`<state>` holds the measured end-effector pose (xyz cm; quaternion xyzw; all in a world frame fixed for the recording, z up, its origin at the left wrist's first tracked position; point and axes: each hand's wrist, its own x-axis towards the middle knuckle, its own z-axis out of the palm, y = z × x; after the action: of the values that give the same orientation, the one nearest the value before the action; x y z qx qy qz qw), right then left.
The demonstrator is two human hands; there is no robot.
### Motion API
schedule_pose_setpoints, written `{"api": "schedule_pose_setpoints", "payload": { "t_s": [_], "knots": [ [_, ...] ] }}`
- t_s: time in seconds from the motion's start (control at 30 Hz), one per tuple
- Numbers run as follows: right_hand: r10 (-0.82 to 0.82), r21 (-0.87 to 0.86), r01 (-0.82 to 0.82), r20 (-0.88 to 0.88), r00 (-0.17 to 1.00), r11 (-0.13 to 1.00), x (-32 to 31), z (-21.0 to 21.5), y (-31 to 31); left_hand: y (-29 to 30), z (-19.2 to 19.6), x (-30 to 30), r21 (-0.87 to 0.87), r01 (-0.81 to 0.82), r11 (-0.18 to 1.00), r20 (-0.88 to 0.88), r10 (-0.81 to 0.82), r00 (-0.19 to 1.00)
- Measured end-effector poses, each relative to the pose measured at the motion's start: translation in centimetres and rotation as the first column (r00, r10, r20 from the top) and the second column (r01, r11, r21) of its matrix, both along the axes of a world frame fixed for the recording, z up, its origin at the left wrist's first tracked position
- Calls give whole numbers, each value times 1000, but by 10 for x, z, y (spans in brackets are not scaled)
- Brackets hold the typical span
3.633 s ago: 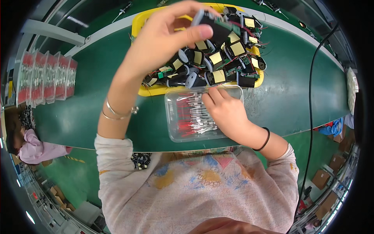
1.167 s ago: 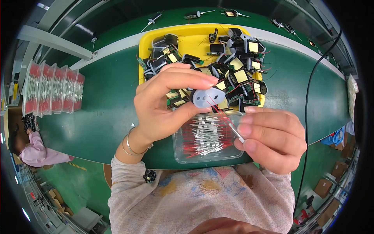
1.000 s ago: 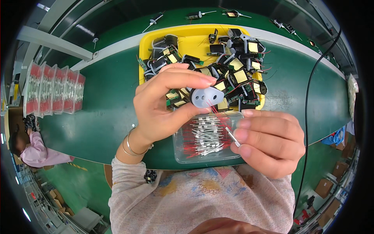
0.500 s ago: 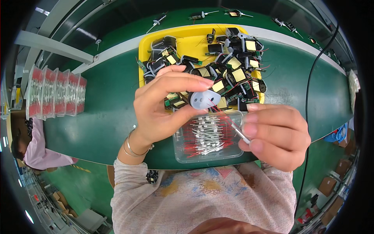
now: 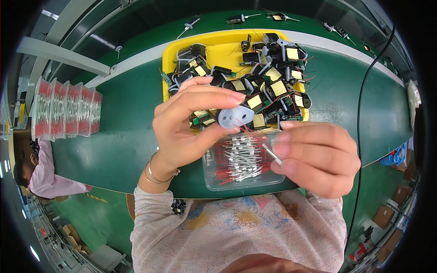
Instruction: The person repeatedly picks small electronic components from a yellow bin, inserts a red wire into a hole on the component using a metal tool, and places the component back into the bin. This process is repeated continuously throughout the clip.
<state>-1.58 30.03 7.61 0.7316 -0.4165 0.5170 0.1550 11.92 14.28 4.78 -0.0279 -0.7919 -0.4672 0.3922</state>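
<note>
Over on the far left, a row of clear trays (image 5: 66, 113) with red-and-white parts stands on the green belt (image 5: 123, 136), well apart from the hands, and beyond the belt's edge another person in pink (image 5: 43, 175) is at work. Moving in, the left hand (image 5: 191, 125) is curled, thumb below and fingers on top, pinching a small grey cap (image 5: 236, 116) with holes in its face, held up above the belt with thin red leads showing just beneath it. Behind it sits the yellow tray (image 5: 223, 43), heaped with black-and-yellow coils (image 5: 273, 86) — plenty there, so by my reckoning most of the pile is untouched. Below the cap lies the clear box (image 5: 209, 175) of red-leaded white sleeves (image 5: 241, 159), well stocked. Now the right hand (image 5: 314, 157): fingers bunched tight, nipping one white sleeve (image 5: 272, 154) at its tips, the piece angled up toward the cap, near but not touching. I'd judge the sleeve is picked and the cap presented, but the two are not yet joined. Further right a black cable (image 5: 359, 113) crosses the belt.
</note>
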Motion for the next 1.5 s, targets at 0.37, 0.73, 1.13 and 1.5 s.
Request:
{"api": "schedule_pose_setpoints", "payload": {
  "t_s": [0.37,0.73,1.13,1.5],
  "knots": [
    [-51,-46,47,-81,995,998,7,-4,2,-4,0,2,-104,74,992,42,-69,997],
    [-58,36,59,-30,998,998,7,1,2,1,3,0,-16,12,1000,-19,-13,1000],
    [-120,27,119,42,992,993,8,0,0,1,3,0,-99,-55,994,-2,55,998],
    [-183,6,183,85,979,983,7,-2,-2,3,4,-2,-216,-151,965,-12,152,988]
  ]
}}
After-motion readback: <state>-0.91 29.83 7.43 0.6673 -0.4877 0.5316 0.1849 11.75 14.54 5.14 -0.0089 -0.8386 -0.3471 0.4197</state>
